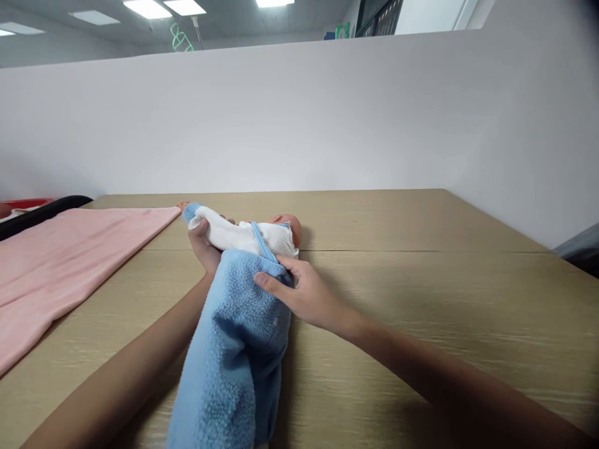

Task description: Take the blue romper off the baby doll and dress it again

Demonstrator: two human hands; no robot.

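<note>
A baby doll (292, 227) lies on the table with its head away from me, its face turned out of view. It wears a white top (234, 236) with blue cuffs and fluffy blue overalls (234, 312) whose legs reach toward me. My left hand (206, 244) is wrapped round the doll's outstretched sleeved arm near the cuff; some of its fingers are hidden behind the sleeve. With thumb and fingers, my right hand (299, 287) pinches the upper edge of the overalls by the blue strap (263, 242), which crosses the doll's shoulder.
A pink cloth (79, 255) covers the table's left side, beside a black curved edge (47, 212) and something red (28, 203). The wooden table (421, 299) ends at a white partition (290, 118). A dark grey item (580, 249) shows at the right edge.
</note>
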